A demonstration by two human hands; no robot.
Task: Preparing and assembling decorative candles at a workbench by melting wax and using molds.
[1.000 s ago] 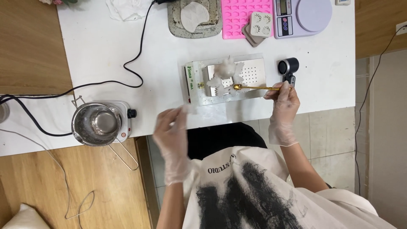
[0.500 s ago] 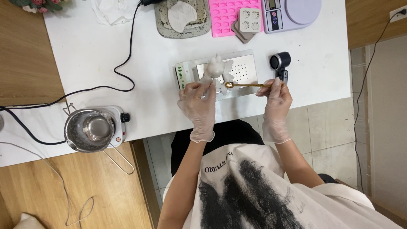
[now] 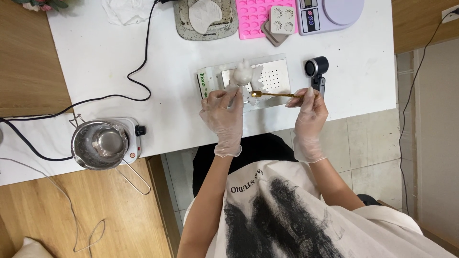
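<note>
I pinch the gold spoon (image 3: 275,95) in my right hand (image 3: 309,114) while my left hand (image 3: 223,114) grips the white wax figure (image 3: 243,72) on the perforated metal tray (image 3: 272,79), mid-worktop (image 3: 143,43); trimming seems underway, needing steady scraping.

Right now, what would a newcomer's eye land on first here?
The gloved hands at the table's near edge: the right hand holds a gold spoon over a metal tray, while the left hand touches a white figure there. Next, the steel pot on a hotplate at far left.
</note>
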